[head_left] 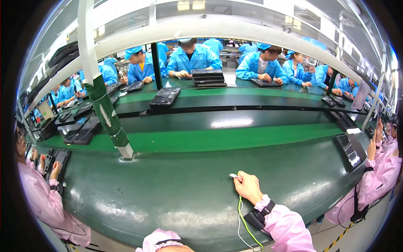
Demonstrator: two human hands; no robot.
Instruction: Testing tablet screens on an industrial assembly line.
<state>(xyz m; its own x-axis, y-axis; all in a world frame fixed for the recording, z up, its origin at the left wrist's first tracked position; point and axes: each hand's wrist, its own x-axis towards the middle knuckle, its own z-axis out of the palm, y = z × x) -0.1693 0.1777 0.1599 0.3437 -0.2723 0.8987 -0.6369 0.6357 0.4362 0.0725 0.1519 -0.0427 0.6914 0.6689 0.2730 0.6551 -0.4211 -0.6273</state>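
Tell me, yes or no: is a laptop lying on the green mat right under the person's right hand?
No: the right hand rests on bare green mat, pinching a small white connector.

A dark green surface (176, 197) is seen curving across the near scene, with a green conveyor belt (210, 138) beyond it. Dark flat devices, possibly laptop bases, are laid along the far belt (165, 96), and a stack (208, 78) is set farther back. A white post wrapped in green (107, 113) is mounted at the left. Workers in blue coats (193, 59) are seated far off; pink-sleeved workers (42, 197) are placed at both sides.
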